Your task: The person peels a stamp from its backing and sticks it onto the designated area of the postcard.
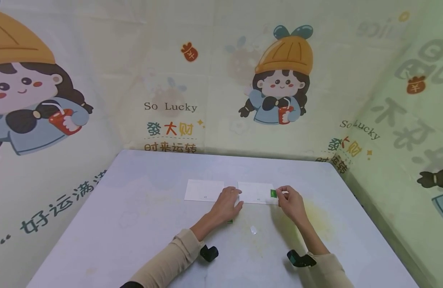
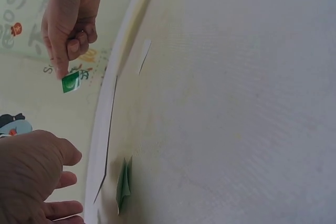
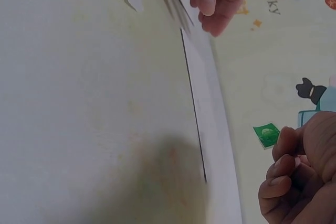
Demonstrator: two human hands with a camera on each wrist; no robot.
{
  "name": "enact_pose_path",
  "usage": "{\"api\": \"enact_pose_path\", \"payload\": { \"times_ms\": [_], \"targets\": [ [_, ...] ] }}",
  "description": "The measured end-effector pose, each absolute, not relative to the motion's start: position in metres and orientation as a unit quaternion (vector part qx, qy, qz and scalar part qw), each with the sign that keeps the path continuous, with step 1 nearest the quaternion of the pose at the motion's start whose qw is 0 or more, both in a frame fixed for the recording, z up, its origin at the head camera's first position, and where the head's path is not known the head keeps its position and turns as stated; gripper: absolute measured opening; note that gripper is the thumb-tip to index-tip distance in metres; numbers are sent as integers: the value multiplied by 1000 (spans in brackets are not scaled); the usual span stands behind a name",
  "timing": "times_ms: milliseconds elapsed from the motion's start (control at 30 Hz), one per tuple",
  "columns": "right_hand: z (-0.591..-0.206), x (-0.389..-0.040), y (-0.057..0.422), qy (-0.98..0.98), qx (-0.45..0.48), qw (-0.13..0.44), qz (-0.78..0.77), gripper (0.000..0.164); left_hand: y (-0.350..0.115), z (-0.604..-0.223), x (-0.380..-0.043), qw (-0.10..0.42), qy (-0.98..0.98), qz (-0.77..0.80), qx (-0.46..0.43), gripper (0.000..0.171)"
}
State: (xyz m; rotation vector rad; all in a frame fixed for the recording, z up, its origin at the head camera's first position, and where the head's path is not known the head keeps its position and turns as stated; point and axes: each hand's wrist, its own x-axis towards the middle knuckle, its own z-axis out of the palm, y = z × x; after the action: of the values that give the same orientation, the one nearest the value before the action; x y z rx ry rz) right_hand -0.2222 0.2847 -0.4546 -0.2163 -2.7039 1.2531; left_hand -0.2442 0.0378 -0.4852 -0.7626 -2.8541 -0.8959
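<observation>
My right hand (image 1: 290, 203) pinches a small green postage stamp (image 1: 273, 193) between thumb and forefinger. The stamp is over the right end of a white envelope (image 1: 255, 193); in the right wrist view the stamp (image 3: 266, 135) appears raised from the table. My left hand (image 1: 226, 203) has its fingers spread loosely at that envelope's left edge, and whether they touch it is hard to tell. A second white envelope (image 1: 203, 190) lies just left of the first. Beneath my left wrist is a folded green piece (image 2: 123, 187), mostly hidden in the head view.
A small whitish scrap (image 1: 253, 230) lies on the white table (image 1: 153, 236) between my forearms. Dark wrist cameras (image 1: 209, 253) sit on both wrists close to the tabletop. A printed cloth (image 1: 221, 80) walls the table's back and sides.
</observation>
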Motion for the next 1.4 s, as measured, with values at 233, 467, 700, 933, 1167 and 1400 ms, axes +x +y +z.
{"api": "enact_pose_path", "payload": {
  "times_ms": [233, 467, 700, 933, 1167, 1400],
  "targets": [
    [-455, -230, 288, -903, -79, 64, 417, 24, 40, -487, -249, 16, -929, -279, -243, 40],
    [-458, -239, 291, -903, -75, 66, 419, 23, 41, -490, -252, 4, -932, -280, -232, 42],
    [-461, -246, 293, -904, -82, 60, 414, 24, 41, -494, -254, 0, -933, -278, -227, 41],
    [-464, -254, 294, -902, -87, 49, 419, 26, 42, -494, -255, -10, -934, -278, -224, 41],
    [-468, -259, 295, -901, -92, 41, 421, 26, 43, -492, -255, -7, -937, -269, -225, 42],
    [-470, -265, 295, -901, -90, 37, 423, 27, 44, -491, -258, -9, -939, -261, -224, 43]
  ]
}}
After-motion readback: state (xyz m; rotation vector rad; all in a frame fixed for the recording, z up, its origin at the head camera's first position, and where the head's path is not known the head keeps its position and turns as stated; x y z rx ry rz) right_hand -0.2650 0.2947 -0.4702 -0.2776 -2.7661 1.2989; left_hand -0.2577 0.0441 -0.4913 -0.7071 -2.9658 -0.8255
